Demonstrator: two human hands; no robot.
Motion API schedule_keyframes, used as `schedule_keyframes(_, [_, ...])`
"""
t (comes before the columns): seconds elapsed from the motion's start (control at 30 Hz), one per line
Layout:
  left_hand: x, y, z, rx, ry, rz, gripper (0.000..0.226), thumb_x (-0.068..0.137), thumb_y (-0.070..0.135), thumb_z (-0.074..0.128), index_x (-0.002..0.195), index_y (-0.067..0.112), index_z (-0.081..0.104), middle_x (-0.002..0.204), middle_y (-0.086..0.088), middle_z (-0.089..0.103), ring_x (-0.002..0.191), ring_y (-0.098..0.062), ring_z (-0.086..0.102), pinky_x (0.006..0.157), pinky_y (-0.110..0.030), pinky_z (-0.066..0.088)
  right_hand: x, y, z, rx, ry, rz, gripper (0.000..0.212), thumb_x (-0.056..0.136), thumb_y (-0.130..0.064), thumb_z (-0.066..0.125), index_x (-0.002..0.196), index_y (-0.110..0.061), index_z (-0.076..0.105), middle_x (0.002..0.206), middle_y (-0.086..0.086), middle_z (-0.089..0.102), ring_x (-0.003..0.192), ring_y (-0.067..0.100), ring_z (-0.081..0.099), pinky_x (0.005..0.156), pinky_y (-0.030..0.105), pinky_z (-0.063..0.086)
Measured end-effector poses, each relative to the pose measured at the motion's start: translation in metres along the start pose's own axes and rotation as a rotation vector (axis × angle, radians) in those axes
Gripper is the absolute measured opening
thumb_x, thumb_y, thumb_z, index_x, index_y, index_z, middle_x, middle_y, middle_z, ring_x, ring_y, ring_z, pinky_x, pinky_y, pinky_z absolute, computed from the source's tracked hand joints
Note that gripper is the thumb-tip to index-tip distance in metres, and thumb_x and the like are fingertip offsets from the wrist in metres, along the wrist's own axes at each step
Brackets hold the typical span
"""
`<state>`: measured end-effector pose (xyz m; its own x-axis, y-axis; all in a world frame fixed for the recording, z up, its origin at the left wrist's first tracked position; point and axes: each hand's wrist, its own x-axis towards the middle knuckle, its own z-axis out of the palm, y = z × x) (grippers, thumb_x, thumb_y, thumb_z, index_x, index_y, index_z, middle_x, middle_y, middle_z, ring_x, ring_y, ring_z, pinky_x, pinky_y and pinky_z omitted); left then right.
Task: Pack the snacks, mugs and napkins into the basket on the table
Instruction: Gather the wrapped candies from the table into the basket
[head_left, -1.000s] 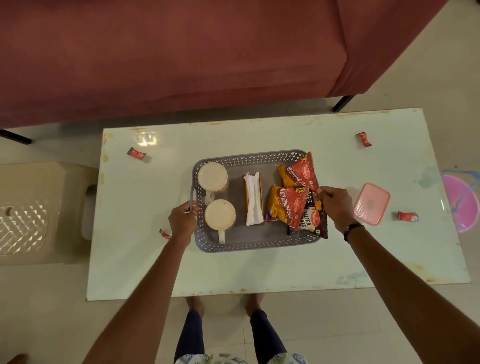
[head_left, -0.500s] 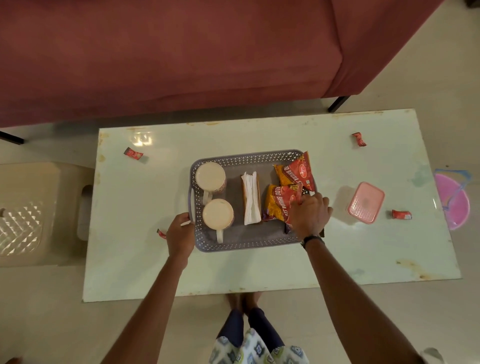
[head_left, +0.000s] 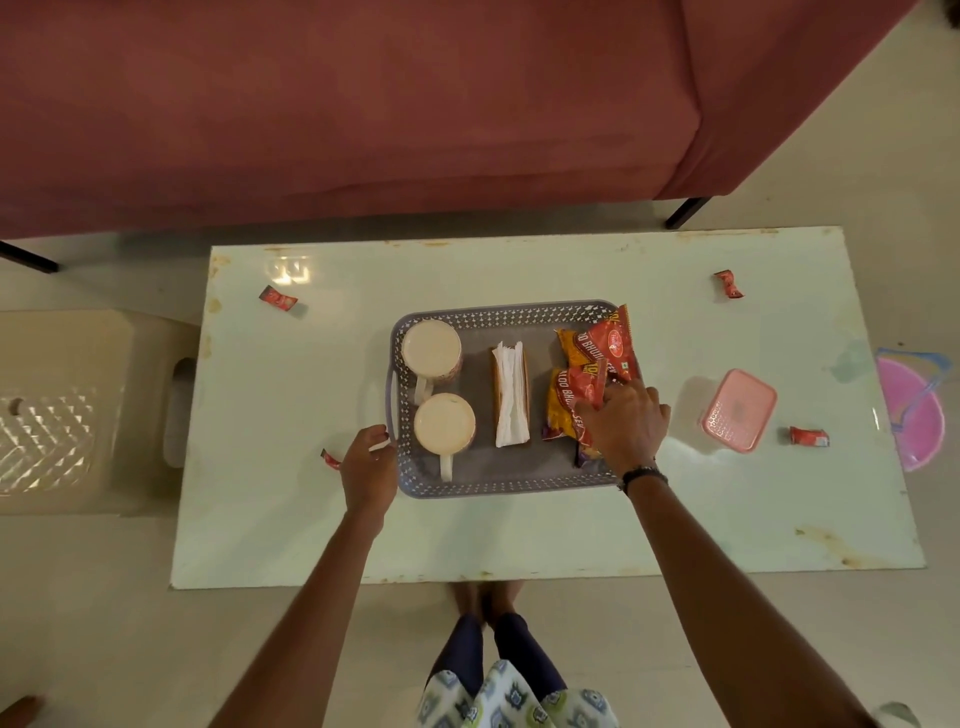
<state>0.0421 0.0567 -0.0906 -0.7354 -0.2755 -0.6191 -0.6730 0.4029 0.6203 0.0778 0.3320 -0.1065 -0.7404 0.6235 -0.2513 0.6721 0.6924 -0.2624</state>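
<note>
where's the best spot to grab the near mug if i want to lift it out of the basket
Take the near mug by its handle, which sticks out toward the person, so come from the near side. It looks to stand upside down, so only a flat base shows on top, with no open rim to pinch. The second mug crowds the far side and the basket wall the left one.

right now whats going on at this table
A person is packing a grey basket on the table. Two mugs, a stack of napkins and snack packets already sit inside. The left hand steadies the basket's left rim, while the right hand presses on the packets. A pink container and small red sachets lie outside.
</note>
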Motion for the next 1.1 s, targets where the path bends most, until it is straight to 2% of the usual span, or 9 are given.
schedule_keyframes(0.13, [0.002,-0.002,-0.003,0.014,0.004,0.008,0.036,0.088,0.005,0.049,0.123,0.010,0.056,0.125,-0.008,0.061,0.099,-0.019,0.056,0.083,-0.032,0.047,-0.006,0.005,0.002,0.021,-0.001,0.057,0.038,0.078,-0.045,0.065,0.093,-0.010,0.069,0.102,0.010,0.065,0.098,0.030,0.055,0.085,0.039,0.041])
schedule_keyframes(0.33, [0.008,-0.007,-0.007,0.009,0.006,0.014,0.033,0.088,0.004,0.049,0.119,0.009,0.057,0.125,-0.009,0.061,0.108,-0.028,0.059,0.096,-0.042,0.049,-0.008,0.008,0.003,0.021,-0.015,0.086,0.042,0.079,-0.043,0.065,0.103,-0.009,0.067,0.107,0.013,0.063,0.102,0.032,0.055,0.088,0.042,0.041])
schedule_keyframes(0.47, [0.008,-0.010,-0.011,-0.003,0.003,0.018,0.032,0.089,0.005,0.048,0.119,0.011,0.058,0.123,-0.008,0.061,0.107,-0.027,0.060,0.096,-0.042,0.049,-0.014,0.004,-0.001,0.010,0.067,0.085,0.046,0.078,-0.040,0.067,0.110,-0.007,0.062,0.105,0.014,0.058,0.099,0.032,0.052,0.084,0.042,0.041])
schedule_keyframes(0.6, [0.007,-0.011,-0.017,0.000,0.014,0.033,0.031,0.088,0.006,0.048,0.117,0.011,0.058,0.121,-0.008,0.062,0.105,-0.027,0.060,0.096,-0.045,0.049,-0.021,-0.007,-0.005,-0.026,0.165,-0.015,0.052,0.077,-0.038,0.068,0.117,-0.007,0.055,0.103,0.014,0.056,0.092,0.031,0.052,0.076,0.040,0.041])
schedule_keyframes(0.77, [0.007,-0.015,-0.025,0.016,0.012,0.056,0.029,0.086,0.007,0.049,0.111,0.016,0.059,0.104,0.003,0.063,0.091,-0.021,0.061,0.101,-0.049,0.044,-0.031,-0.033,-0.008,0.038,0.202,-0.089,0.041,0.081,-0.031,0.066,0.115,-0.009,0.058,0.120,0.014,0.056,0.108,0.033,0.054,0.086,0.044,0.046])
schedule_keyframes(0.87, [0.004,-0.012,-0.031,0.004,0.008,0.076,0.029,0.087,0.007,0.048,0.112,0.015,0.059,0.103,0.005,0.061,0.098,-0.025,0.062,0.096,-0.049,0.049,-0.039,-0.050,-0.011,0.168,0.184,-0.210,0.030,0.082,-0.023,0.066,0.109,-0.009,0.062,0.111,0.014,0.059,0.103,0.030,0.055,0.084,0.044,0.049])
schedule_keyframes(0.93, [0.000,-0.009,-0.036,-0.027,0.018,0.094,0.028,0.087,0.006,0.048,0.112,0.015,0.059,0.103,0.004,0.062,0.099,-0.025,0.062,0.094,-0.048,0.050,-0.045,-0.060,-0.009,0.251,0.152,-0.326,0.024,0.084,-0.020,0.066,0.105,-0.010,0.062,0.104,0.012,0.060,0.094,0.024,0.056,0.077,0.036,0.050])
schedule_keyframes(1.0, [0.000,-0.009,-0.042,-0.067,0.044,0.102,0.027,0.088,0.005,0.049,0.111,0.015,0.059,0.102,0.003,0.062,0.097,-0.026,0.062,0.092,-0.048,0.052,-0.054,-0.076,-0.009,0.321,0.065,-0.443,0.025,0.086,-0.021,0.065,0.109,-0.012,0.061,0.104,0.007,0.059,0.087,0.014,0.055,0.069,0.024,0.048])
schedule_keyframes(1.1, [0.004,-0.016,-0.052,-0.064,0.090,0.104,0.027,0.088,0.003,0.048,0.109,0.015,0.059,0.101,0.001,0.064,0.096,-0.030,0.063,0.089,-0.048,0.053,-0.072,-0.103,-0.009,0.350,-0.017,-0.621,0.026,0.088,-0.017,0.061,0.114,-0.014,0.060,0.105,0.002,0.060,0.086,0.010,0.058,0.065,0.018,0.048])
